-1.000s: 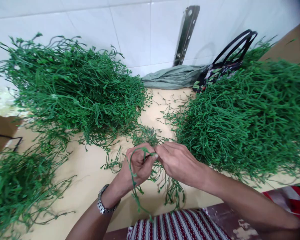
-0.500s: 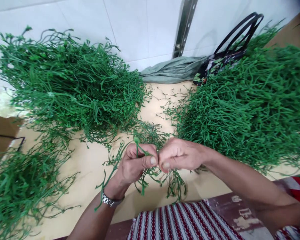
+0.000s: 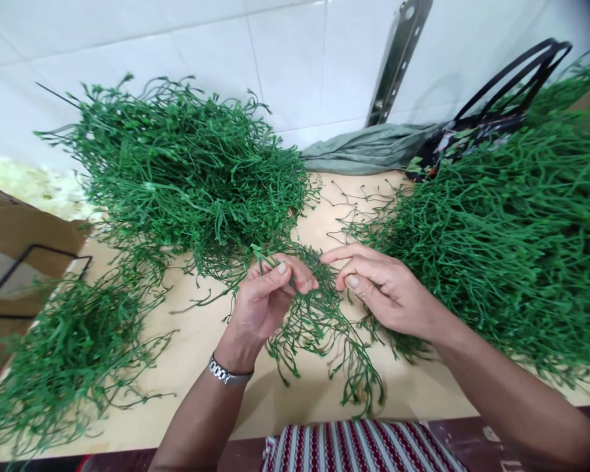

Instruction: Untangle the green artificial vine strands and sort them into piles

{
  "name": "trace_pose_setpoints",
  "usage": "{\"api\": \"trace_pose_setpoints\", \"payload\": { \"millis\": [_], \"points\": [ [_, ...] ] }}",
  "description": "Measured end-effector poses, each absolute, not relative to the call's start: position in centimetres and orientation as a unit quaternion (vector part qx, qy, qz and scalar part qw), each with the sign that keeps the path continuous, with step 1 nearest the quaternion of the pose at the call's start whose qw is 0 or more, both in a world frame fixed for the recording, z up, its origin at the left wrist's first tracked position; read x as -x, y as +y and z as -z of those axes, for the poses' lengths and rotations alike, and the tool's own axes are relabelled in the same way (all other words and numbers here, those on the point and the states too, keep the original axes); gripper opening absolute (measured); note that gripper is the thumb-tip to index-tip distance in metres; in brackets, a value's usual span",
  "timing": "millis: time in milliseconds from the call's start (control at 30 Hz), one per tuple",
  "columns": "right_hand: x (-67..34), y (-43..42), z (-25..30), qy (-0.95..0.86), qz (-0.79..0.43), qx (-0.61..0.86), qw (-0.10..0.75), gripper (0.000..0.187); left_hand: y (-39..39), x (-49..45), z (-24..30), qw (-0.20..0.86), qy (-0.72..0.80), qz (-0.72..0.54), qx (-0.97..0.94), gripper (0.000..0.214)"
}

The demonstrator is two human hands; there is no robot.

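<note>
My left hand (image 3: 273, 288) is closed, its thumb pressing a few green plastic stems (image 3: 264, 257) against the fingers. A little to the right, my right hand (image 3: 383, 285) has its index finger stretched out and its thumb close to the bent middle finger; I see nothing held in it. The two hands are apart. Under and between them lies a small loose heap of thin green stems (image 3: 319, 321) with budded tips, spread on the pale tabletop (image 3: 201, 367).
Large piles of green stems rise at the back left (image 3: 191, 170) and on the right (image 3: 511, 242); a smaller pile (image 3: 73, 341) lies front left. A cardboard box (image 3: 24, 229) stands at the left edge. Against the tiled wall are a grey-green cloth (image 3: 368, 149) and a black-handled floral bag (image 3: 452, 144).
My hands, which were touching, have separated; the right has moved right and its index finger has straightened. The left still grips stems. The view has shifted left.
</note>
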State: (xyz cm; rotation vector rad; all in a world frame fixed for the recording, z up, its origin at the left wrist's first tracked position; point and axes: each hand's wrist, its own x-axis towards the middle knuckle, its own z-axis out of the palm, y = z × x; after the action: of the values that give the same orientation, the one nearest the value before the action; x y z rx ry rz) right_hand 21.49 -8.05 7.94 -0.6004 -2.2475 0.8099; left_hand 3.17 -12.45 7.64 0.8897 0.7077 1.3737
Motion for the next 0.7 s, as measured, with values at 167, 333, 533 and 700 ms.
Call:
{"api": "trace_pose_setpoints", "payload": {
  "millis": [167,333,533,700],
  "points": [
    [-21.1,-8.3,-7.8,-0.868,-0.218,0.280,0.347,0.017,-12.7,-2.8,-7.6,0.598,0.325,-0.624,-0.385,0.022],
    [-20.0,-9.1,-7.1,-0.829,-0.321,0.329,0.319,0.015,-12.9,-3.2,-7.7,0.598,0.314,-0.631,-0.381,0.020],
    [-18.3,-9.6,-6.1,-0.821,-0.333,0.342,0.311,0.006,-12.9,-4.2,-8.1,0.600,0.299,-0.636,-0.381,0.020],
    [-19.6,-8.9,-6.4,-0.852,-0.183,0.337,0.357,0.010,-13.1,-4.2,-7.1,0.561,0.373,-0.663,-0.327,0.028]
  ]
}}
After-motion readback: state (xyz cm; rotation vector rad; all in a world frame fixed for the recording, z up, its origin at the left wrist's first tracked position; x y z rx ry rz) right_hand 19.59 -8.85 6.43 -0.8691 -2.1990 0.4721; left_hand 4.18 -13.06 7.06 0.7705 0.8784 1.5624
